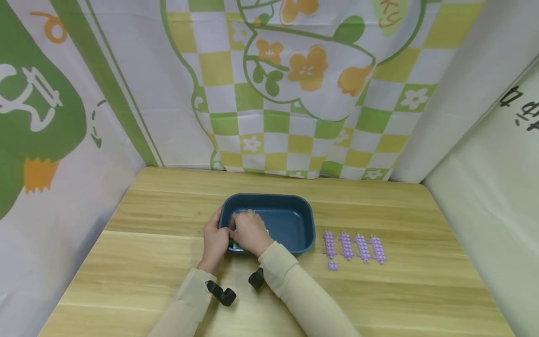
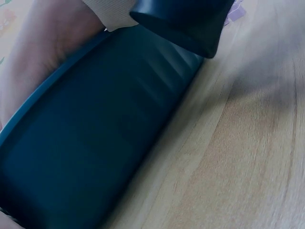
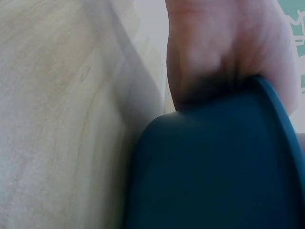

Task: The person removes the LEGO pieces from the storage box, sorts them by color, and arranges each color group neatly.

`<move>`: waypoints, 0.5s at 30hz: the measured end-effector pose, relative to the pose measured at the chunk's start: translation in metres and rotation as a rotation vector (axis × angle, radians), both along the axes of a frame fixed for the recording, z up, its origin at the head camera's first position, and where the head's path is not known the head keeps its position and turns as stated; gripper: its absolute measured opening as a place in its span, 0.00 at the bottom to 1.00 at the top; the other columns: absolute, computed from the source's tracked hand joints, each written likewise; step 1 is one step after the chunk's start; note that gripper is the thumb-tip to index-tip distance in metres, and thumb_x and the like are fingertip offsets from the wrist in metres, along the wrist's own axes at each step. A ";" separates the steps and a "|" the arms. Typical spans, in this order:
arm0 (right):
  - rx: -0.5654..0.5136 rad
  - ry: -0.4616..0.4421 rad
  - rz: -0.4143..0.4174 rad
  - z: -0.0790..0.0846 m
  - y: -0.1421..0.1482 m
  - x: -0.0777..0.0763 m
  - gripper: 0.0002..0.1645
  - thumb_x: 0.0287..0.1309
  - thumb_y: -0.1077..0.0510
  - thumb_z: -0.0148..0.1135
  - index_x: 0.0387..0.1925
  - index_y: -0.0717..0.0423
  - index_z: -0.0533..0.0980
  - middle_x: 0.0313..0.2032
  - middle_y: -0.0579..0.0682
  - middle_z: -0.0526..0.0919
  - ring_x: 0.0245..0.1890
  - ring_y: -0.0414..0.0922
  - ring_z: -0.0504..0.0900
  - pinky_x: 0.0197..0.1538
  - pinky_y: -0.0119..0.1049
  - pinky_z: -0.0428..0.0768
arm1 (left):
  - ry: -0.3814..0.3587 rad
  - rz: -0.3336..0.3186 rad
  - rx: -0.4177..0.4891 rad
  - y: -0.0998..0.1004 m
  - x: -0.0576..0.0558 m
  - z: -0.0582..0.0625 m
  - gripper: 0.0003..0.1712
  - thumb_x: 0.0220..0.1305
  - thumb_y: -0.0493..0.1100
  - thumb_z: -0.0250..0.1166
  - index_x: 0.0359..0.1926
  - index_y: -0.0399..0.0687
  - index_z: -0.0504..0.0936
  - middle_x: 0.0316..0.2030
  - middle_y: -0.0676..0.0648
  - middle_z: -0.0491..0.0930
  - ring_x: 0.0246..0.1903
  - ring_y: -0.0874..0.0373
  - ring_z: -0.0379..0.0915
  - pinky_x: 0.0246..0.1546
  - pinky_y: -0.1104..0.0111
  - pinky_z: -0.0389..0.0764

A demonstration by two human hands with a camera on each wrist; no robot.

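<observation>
A dark blue rectangular basin stands on the table. My left hand holds the basin's left end, its thumb near the rim. Inside the left part of the basin, my right hand reaches down with bent fingers. Beneath it a bit of something green and white shows; the hand covers most of it, and I cannot tell whether the fingers grip it. In the left wrist view, the basin's outer wall hides the right fingertips. The right wrist view shows the left hand against the basin's end.
Right of the basin lie several light purple studded strips side by side, with a small purple square block below them. Black cameras sit on both wrists. Patterned cloth hangs behind the wooden table.
</observation>
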State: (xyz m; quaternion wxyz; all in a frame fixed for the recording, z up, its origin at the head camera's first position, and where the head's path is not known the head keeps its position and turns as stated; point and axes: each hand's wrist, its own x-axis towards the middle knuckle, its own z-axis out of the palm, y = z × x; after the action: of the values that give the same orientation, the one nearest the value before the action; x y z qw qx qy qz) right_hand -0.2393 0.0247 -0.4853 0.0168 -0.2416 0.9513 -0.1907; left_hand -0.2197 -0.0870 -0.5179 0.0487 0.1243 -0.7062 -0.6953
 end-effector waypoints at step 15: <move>-0.251 0.083 -0.164 0.019 0.035 0.014 0.17 0.68 0.53 0.54 0.52 0.58 0.78 0.40 0.48 0.77 0.43 0.46 0.72 0.45 0.41 0.74 | 0.012 0.023 -0.031 0.001 0.000 -0.002 0.41 0.51 0.22 0.47 0.70 0.39 0.65 0.68 0.41 0.64 0.69 0.49 0.56 0.69 0.57 0.57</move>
State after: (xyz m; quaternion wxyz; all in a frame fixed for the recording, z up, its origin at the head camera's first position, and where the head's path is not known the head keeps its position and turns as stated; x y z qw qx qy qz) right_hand -0.2252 0.0593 -0.4664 -0.0684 -0.1710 0.9364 -0.2988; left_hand -0.2195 -0.0861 -0.5195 0.0631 0.1273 -0.7149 -0.6846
